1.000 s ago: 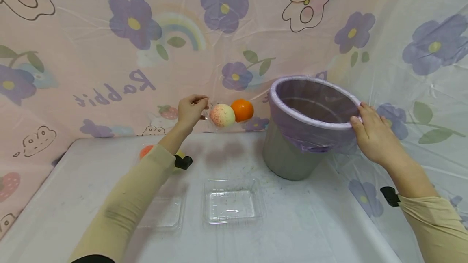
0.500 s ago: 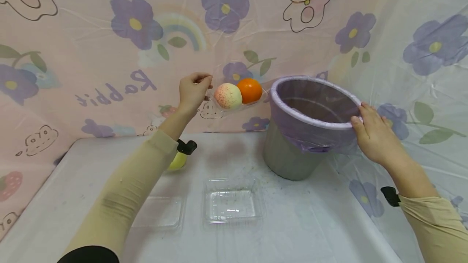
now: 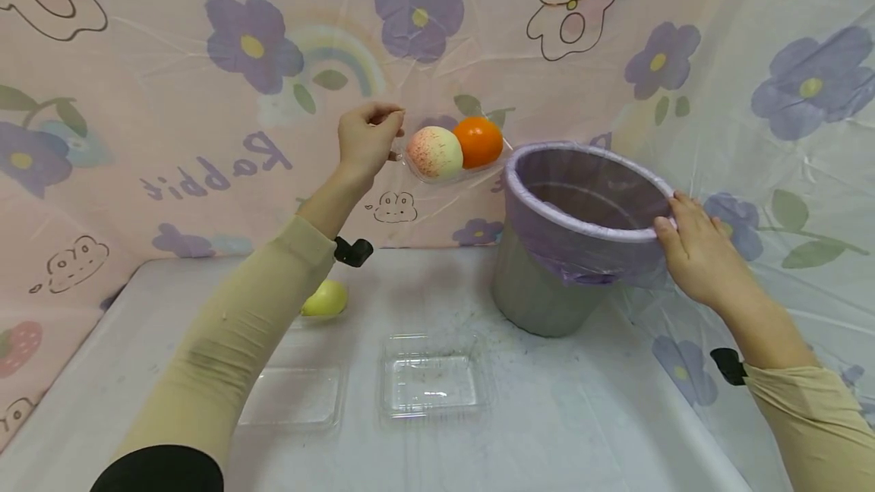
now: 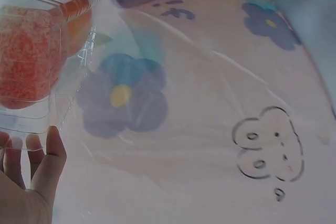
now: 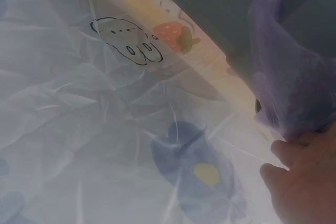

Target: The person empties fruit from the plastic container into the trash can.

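Note:
My left hand (image 3: pixel 369 141) pinches the edge of a clear plastic container (image 4: pixel 31 123), raised above the table just left of the bin. Inside the container lie a pale peach (image 3: pixel 434 152) with red speckles and an orange fruit (image 3: pixel 478 141). In the left wrist view, fingertips sit at the container's lower rim. A grey bin (image 3: pixel 540 302) lined with a purple bag (image 3: pixel 581 260) stands tilted on the right. My right hand (image 3: pixel 704 257) grips its rim, thumb outside and fingertips over the edge. The part of the bin's inside that shows holds nothing visible.
An open clear container (image 3: pixel 437 386) lies mid-table, with another clear container (image 3: pixel 294 401) to its left, partly behind my left forearm. Behind the same arm shows a yellow fruit (image 3: pixel 326 299). A patterned cloth wall (image 3: pixel 328 120) closes off the back.
My left hand has lifted the container with the peach and orange fruit up and slightly right, closer to the bin's rim. The right hand and the bin have stayed put.

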Demonstrator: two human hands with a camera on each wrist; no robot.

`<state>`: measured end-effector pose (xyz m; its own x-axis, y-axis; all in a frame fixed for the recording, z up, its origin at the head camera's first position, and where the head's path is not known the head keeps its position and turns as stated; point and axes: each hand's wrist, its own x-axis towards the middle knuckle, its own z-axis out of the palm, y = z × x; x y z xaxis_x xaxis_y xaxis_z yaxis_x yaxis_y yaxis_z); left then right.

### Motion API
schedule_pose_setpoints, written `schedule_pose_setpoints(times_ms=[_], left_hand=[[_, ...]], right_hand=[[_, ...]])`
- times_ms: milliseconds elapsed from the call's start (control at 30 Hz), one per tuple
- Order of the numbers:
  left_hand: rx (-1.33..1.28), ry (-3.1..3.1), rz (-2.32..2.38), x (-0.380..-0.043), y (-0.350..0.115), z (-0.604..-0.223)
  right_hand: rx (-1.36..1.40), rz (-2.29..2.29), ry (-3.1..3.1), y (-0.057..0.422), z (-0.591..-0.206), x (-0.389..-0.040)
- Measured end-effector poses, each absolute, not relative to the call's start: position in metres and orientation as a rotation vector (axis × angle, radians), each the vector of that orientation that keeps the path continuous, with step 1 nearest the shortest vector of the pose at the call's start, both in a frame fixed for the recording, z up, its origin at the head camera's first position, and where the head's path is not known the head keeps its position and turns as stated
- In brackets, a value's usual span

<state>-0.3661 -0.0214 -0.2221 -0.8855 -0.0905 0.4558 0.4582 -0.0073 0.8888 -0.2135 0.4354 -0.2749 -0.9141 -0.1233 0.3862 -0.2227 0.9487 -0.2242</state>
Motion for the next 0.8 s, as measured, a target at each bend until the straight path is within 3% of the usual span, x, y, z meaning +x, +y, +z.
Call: schedule_pose_setpoints(times_ms=[467,800], left_hand=[[-0.459,-1.899,-1.915,-0.358,0.047,-0.192],[-0.548,-1.884,-1.636,-0.354,0.106,-0.191]], right_hand=[[0.251,0.378,-2.728,0.436,-0.275,-0.214],[0.252,0.383,-2.721,0.436,-0.275,-0.215]])
